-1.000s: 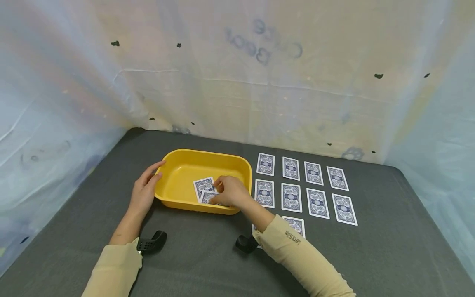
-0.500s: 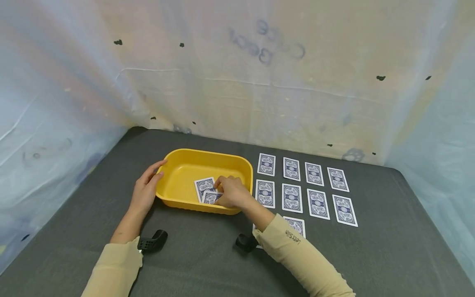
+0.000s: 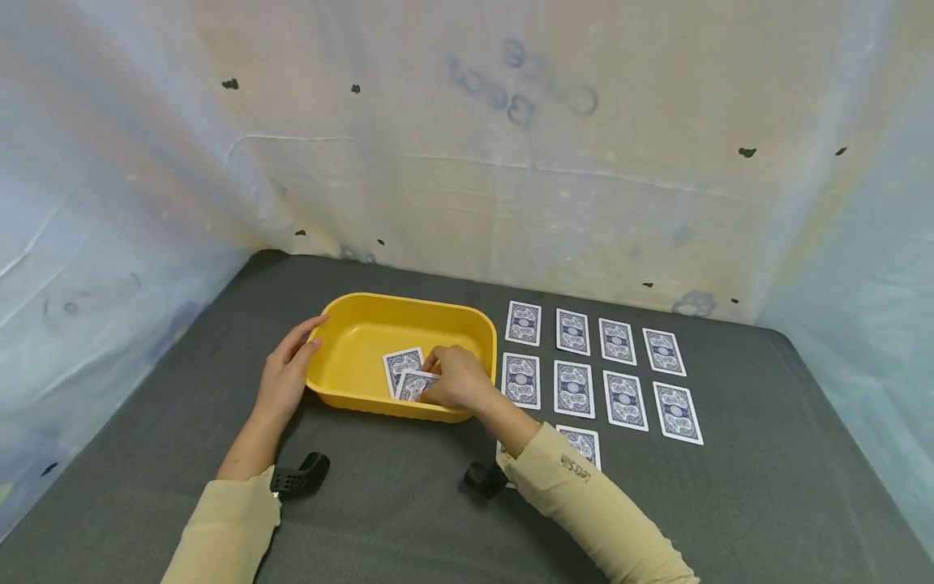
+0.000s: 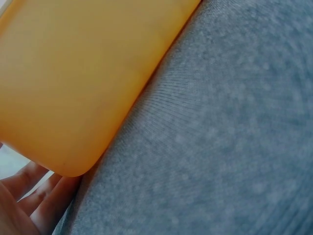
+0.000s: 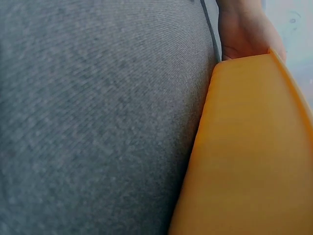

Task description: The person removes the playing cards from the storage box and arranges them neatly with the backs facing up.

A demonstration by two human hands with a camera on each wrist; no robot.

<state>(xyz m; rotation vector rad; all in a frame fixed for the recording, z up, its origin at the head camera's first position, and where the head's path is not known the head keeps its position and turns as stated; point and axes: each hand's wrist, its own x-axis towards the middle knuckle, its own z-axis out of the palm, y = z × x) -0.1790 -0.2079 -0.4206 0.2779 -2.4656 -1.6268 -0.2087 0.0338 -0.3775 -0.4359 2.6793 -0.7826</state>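
Observation:
A yellow plastic tray [image 3: 350, 345] stands left of the middle of the table. My left hand [image 3: 283, 375] grips its left end, with the thumb at the rim; the left wrist view shows the fingers [image 4: 44, 200] along the outside of the end wall. Inside the tray my right hand [image 3: 456, 379] pinches a blue-backed playing card [image 3: 413, 385], which is partly hidden by the fingers. This card overlaps another playing card [image 3: 397, 362] lying face down beneath it. In the right wrist view the tray's side wall [image 5: 249, 147] hides the right hand's fingers.
Several face-down playing cards [image 3: 572, 388] lie in rows on the dark grey cloth [image 3: 766, 470], right of the tray. My right sleeve [image 3: 591, 503] passes over part of the front row. Pale sheeting [image 3: 511, 203] hangs behind the table and at both sides.
The pinched card's visible edge has risen slightly and its angle has shifted a little in my right fingers. My left hand and the tray stay in place.

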